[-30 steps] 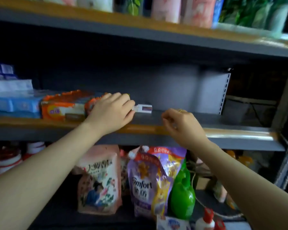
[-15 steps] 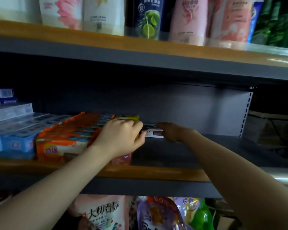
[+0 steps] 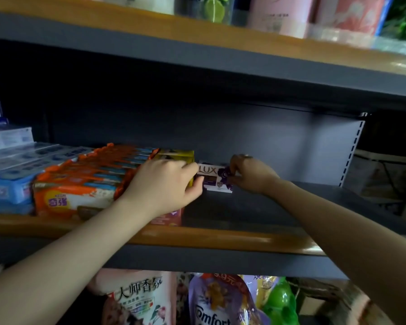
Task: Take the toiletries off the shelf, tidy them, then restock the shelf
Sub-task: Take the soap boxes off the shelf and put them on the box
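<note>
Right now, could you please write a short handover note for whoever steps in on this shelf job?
Left hand: resting on the yellow box beside the orange packs, thumb touching the Lux soap box.
Right hand: fingers pinching the right end of the Lux soap box, which sits on the middle shelf.
Done: the left part of the middle shelf is stocked in rows.
Left: settle the soap box against the row; the shelf's right part is bare.
</note>
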Tool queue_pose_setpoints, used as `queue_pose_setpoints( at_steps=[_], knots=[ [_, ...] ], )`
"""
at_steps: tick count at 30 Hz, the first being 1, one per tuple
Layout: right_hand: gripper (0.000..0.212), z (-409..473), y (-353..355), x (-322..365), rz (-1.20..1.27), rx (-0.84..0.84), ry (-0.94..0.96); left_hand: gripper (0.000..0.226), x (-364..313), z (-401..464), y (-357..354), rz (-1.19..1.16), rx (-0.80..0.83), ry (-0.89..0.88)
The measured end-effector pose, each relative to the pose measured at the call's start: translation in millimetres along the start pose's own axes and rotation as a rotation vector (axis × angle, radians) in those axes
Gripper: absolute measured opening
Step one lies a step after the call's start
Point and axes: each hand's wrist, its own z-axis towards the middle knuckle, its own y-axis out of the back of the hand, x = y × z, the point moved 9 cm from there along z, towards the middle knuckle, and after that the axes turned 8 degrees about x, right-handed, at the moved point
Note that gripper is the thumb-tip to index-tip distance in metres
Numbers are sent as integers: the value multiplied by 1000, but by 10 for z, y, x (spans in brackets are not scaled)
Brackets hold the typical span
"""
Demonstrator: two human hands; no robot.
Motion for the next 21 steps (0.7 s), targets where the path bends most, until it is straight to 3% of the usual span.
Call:
queue_pose_setpoints(
  at_steps=[3,6,8,11,16,19,21],
  knots=[
    [54,69,105,-30,-80,-138,-21,36,6,-8,3,-18,13,-4],
    [85,156,-177,-86,62,74,-47,36,9,-17,9,-24,-3,-1],
    [69,174,-264,-113,202,138,-69,34,15,-31,14,-32,-26,-6],
    [50,85,-187,-92,281,103,-81,31,8,-33,63,-30,-57,-16],
    [48,-525,345,169,407,-152,34,34,26,-60,125,-37,-87,15],
    [42,-1074,609,363,632,-292,137,58,30,-104,296,-57,-114,92],
    [39,-1426,680,495,836,-343,186,63,-75,-177,479,-139,-173,57]
  ],
)
